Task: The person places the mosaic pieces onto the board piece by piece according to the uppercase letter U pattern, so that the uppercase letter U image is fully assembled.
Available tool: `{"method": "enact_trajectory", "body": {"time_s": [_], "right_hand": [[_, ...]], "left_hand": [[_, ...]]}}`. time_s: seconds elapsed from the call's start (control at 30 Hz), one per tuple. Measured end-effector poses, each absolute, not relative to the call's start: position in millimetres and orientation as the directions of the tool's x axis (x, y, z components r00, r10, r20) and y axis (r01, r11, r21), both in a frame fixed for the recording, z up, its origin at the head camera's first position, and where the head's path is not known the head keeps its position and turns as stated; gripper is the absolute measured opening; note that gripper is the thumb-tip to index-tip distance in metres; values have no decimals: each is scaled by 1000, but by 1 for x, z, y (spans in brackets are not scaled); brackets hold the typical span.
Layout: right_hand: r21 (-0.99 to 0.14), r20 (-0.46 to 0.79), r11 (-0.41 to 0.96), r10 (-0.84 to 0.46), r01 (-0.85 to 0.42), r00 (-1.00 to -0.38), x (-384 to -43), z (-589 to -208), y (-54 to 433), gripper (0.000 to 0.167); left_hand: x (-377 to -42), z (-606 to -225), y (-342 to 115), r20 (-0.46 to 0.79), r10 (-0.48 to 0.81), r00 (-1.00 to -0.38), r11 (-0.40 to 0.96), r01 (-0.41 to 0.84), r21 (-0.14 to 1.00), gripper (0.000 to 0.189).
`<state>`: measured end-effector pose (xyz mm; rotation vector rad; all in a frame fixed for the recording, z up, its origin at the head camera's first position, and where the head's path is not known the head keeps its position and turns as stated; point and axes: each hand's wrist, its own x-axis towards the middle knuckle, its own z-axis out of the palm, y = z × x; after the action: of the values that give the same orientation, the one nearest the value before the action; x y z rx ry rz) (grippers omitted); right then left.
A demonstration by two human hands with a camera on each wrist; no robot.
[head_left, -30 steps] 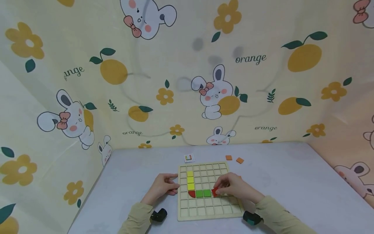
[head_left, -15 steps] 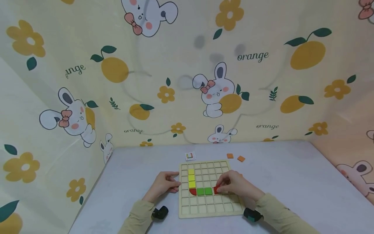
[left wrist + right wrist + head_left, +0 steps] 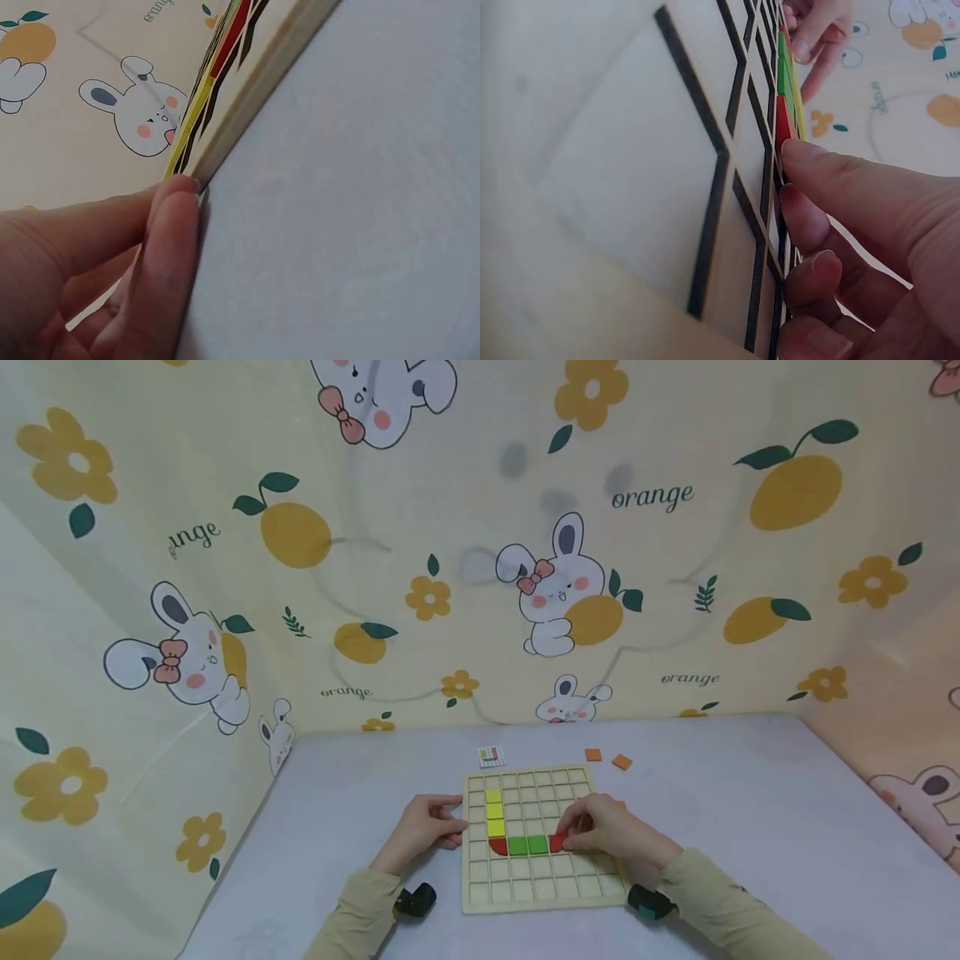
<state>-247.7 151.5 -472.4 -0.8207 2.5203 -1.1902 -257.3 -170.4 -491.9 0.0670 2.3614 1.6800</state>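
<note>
A wooden grid board [image 3: 510,903] lies on the table. My left hand [image 3: 420,828] rests against its left edge, with the thumb and fingers touching the side; the left wrist view shows fingertips [image 3: 176,217] right at that edge. Over the board's right part, my right hand [image 3: 611,831] pinches a red tile [image 3: 557,842] by its right side. That tile lies in line with two green tiles [image 3: 528,845]. Left of the greens sits a red quarter-round tile [image 3: 498,846], and yellow tiles [image 3: 495,810] run up from it. My right fingers partly cover the pinched tile.
Two orange tiles [image 3: 607,758] lie behind the board at the right. Another orange tile [image 3: 620,806] shows partly behind my right hand. A small printed pattern card [image 3: 491,756] lies beyond the board's far edge. A patterned cloth [image 3: 450,527] hangs behind the table.
The red tile in my right hand was tilted a second ago; now it sits straighter, level with the green row. My left hand stays at the board's edge. The head view has shifted slightly.
</note>
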Motion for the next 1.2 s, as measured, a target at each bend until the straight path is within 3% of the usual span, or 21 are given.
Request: {"method": "enact_trajectory", "body": {"time_s": [0.83, 1.2], "right_hand": [[-764, 32, 505, -592, -401, -806, -254, -474, 152, 11], [-751, 76, 503, -578, -428, -813, -260, -451, 183, 18]], "left_hand": [[-263, -493, -170, -163, 182, -970, 338, -94, 937, 54], [-259, -495, -172, -148, 207, -967, 306, -80, 949, 54]]}}
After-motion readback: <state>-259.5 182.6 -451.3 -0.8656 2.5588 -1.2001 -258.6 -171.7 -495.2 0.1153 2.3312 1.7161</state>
